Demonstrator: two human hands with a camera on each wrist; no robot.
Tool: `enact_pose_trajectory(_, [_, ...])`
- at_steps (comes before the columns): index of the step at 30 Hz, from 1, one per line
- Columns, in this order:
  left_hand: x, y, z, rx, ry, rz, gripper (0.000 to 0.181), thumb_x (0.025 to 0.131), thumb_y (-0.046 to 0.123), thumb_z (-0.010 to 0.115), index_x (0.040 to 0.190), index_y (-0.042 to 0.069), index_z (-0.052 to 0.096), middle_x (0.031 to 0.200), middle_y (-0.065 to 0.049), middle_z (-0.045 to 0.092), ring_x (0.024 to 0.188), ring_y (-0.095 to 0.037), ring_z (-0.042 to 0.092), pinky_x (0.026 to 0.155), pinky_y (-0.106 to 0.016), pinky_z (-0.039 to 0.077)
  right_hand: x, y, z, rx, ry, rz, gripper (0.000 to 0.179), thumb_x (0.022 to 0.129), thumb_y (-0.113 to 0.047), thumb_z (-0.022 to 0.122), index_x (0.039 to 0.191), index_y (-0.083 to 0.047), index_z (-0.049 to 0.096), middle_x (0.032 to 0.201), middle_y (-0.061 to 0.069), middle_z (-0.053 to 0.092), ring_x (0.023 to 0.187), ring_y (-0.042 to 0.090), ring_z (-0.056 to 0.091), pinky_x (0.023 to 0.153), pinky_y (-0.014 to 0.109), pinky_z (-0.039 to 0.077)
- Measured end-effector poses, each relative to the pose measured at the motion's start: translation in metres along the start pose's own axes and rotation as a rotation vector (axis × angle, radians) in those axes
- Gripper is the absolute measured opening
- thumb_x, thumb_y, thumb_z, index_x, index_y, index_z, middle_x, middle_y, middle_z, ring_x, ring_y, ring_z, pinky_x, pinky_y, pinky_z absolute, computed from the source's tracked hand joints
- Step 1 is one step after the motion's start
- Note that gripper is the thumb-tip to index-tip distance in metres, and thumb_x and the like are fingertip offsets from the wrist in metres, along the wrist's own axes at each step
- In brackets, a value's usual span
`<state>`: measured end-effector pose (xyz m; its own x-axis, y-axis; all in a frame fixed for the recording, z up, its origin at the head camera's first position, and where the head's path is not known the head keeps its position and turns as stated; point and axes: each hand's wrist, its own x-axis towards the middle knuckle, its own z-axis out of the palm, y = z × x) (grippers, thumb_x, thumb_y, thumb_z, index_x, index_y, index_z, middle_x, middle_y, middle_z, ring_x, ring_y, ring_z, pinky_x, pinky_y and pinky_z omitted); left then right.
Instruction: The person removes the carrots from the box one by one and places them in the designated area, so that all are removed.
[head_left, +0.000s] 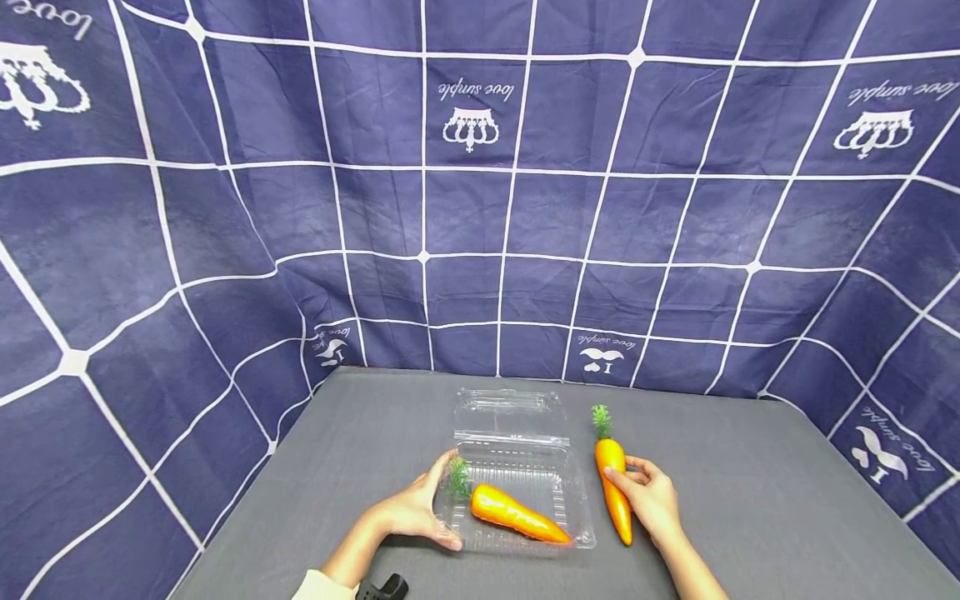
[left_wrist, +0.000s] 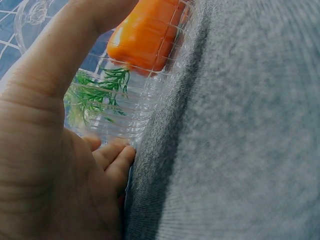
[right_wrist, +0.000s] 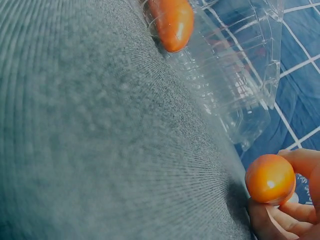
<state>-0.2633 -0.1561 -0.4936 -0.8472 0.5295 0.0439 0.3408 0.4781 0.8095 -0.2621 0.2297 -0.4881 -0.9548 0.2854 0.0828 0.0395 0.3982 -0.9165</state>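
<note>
A clear plastic clamshell box [head_left: 558,500] lies with its lid [head_left: 510,408] folded back, away from me. Inside its base a toy carrot [head_left: 517,514] lies slanted, green leaves [left_wrist: 102,92] toward the left end and tip near the front right corner. My left hand [head_left: 416,504] holds the left end of the box, thumb at the front corner and fingers along the side. To the right of the box, my right hand [head_left: 651,497] grips a second orange carrot [head_left: 611,467] between thumb and fingers. Its leafy top [head_left: 602,419] points away from me; in the right wrist view its rounded end shows.
Grey cloth covers the table [head_left: 750,483]. A blue curtain [head_left: 570,208] with white grid lines hangs behind it and along both sides. A black strap-like item [head_left: 384,587] shows near my left wrist at the bottom edge.
</note>
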Motion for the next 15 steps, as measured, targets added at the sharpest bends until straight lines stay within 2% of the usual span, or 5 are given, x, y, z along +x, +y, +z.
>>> enact_pose_trajectory(5, [0.0006, -0.0002, -0.0007, 0.004, 0.001, -0.005, 0.132, 0.057, 0.032, 0.095, 0.154, 0.006, 0.010, 0.147, -0.029, 0.034, 0.135, -0.043, 0.030, 0.105, -0.064, 0.024, -0.0002, -0.0026, -0.0018, -0.161, 0.024, -0.049, 0.052, 0.081, -0.029, 0.079, 0.116, 0.006, 0.063, 0.088, 0.012, 0.073, 0.070, 0.013, 0.066, 0.061, 0.024, 0.048])
enact_pose_trajectory(11, [0.0005, -0.0006, -0.0005, 0.019, 0.000, -0.012, 0.131, 0.058, 0.033, 0.095, 0.155, 0.008, 0.011, 0.147, -0.029, 0.034, 0.135, -0.043, 0.031, 0.105, -0.064, 0.025, -0.0021, -0.0010, -0.0025, -0.133, -0.010, -0.018, 0.052, 0.082, -0.027, 0.078, 0.115, 0.009, 0.060, 0.086, 0.012, 0.071, 0.056, 0.015, 0.063, 0.047, 0.030, 0.053])
enact_pose_trajectory(15, [-0.0003, 0.0004, -0.0007, 0.027, -0.004, -0.017, 0.131, 0.058, 0.034, 0.095, 0.155, 0.008, 0.011, 0.147, -0.028, 0.035, 0.135, -0.043, 0.031, 0.105, -0.064, 0.026, -0.0015, -0.0006, -0.0036, -0.194, 0.030, -0.037, 0.054, 0.082, -0.031, 0.078, 0.116, 0.008, 0.061, 0.083, 0.007, 0.067, 0.059, 0.013, 0.059, 0.052, 0.027, 0.051])
